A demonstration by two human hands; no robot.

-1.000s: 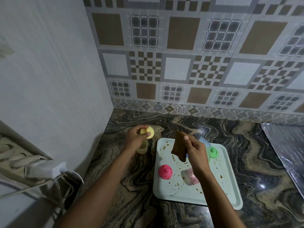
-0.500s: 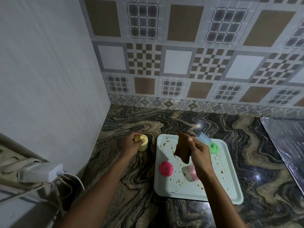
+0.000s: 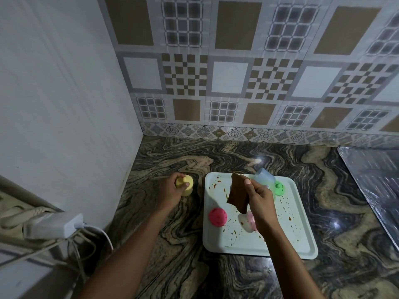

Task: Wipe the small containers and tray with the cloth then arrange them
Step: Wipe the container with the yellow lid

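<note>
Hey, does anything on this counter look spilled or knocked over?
Yes. Brown spatters dot the tray. The blue container at its far edge looks tipped over, and the pale pink container lies on its side near the middle.

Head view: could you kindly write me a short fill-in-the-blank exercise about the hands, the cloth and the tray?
The left hand grips the ____ container on the countertop.
The brown cloth hangs from the ____ hand.
The lid in the far right corner of the tray is ____.
Missing words: yellow; right; green.
</note>
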